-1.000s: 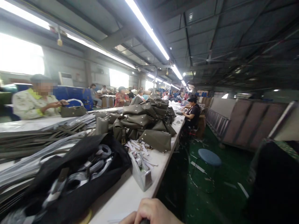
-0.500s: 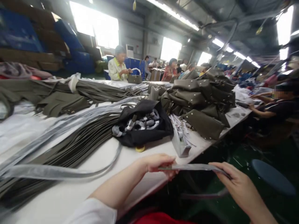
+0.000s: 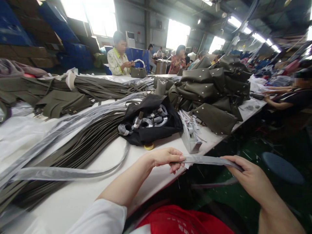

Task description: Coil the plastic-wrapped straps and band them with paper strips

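My left hand (image 3: 162, 157) pinches one end of a flat grey strap wrapped in clear plastic (image 3: 207, 160), just off the front edge of the white table (image 3: 97, 185). My right hand (image 3: 246, 177) grips the same strap further right, fingers curled over it. The strap runs level between both hands. A long loop of plastic-wrapped strap (image 3: 73, 172) curves over the table to my left. Beside it lies a thick spread of olive straps (image 3: 80, 146).
An open black bag of wrapped metal rings (image 3: 148, 122), a tape dispenser (image 3: 190, 139) and a heap of olive bags (image 3: 214, 91) stand beyond my hands. Other people sit across the table and at right. A blue stool (image 3: 282, 167) stands on the green floor.
The view swung from the hall down to the table. Both hands came into view holding the strap and have risen slightly, nearer the table edge.
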The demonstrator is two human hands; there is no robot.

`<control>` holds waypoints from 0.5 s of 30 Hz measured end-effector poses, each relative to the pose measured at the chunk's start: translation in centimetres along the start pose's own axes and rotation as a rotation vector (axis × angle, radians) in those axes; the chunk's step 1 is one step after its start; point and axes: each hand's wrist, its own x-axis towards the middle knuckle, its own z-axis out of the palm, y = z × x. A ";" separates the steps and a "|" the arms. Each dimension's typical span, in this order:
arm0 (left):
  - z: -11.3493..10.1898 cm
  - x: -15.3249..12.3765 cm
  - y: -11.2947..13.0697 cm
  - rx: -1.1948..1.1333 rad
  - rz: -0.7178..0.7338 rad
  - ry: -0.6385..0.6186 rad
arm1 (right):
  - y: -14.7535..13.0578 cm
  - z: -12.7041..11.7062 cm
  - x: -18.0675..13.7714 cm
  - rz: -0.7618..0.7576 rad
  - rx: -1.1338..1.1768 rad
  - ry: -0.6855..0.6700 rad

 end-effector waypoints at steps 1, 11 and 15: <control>0.2 0.1 -0.1 -0.013 -0.028 -0.033 | -0.1 -0.1 0.0 -0.005 0.003 0.004; -1.0 0.0 -0.5 0.130 0.030 0.030 | 0.0 -0.4 -0.7 -0.058 0.043 -0.261; -1.1 0.8 -1.5 -0.030 -0.076 -0.199 | 0.0 0.8 0.1 -0.254 -0.094 -0.041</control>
